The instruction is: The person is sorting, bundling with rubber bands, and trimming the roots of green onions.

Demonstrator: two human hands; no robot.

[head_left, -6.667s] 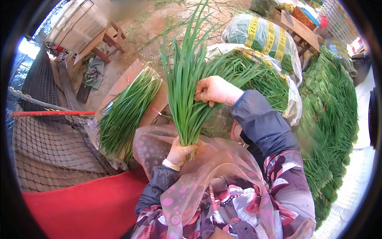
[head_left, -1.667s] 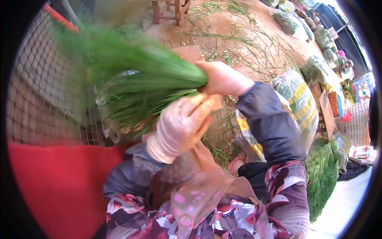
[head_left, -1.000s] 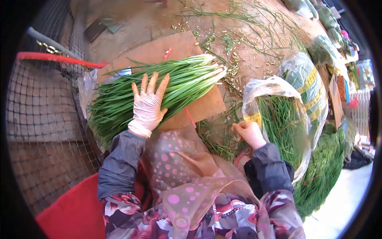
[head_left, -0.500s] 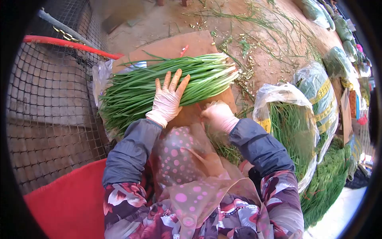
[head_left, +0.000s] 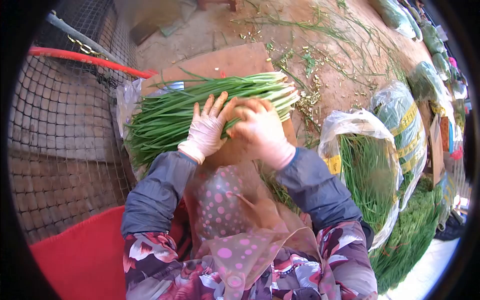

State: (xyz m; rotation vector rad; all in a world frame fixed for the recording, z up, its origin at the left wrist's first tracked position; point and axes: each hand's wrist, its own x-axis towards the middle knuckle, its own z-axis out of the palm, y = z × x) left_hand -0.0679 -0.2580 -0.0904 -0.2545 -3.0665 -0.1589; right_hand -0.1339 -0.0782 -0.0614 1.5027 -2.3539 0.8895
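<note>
A thick bunch of green chives lies crosswise on a brown board, pale stem ends to the right. My left hand, in a white glove with bare fingertips, presses on its middle with the fingers stretched out. Close beside it, my right hand, gloved the same way, is over the near side of the bunch towards the stems. Its fingers look curled but are blurred, and what they hold is hidden. A small bit of red tie shows at the far edge of the bunch.
An open plastic bag of chives stands to the right, with a wrapped bundle behind it and a green heap nearer. Black netting and a red bar are on the left. Trimmings litter the ground.
My right hand has moved up and left from below the bunch, where a red tie showed beside it, onto the bunch next to my left hand. My left hand stays pressed on the chives.
</note>
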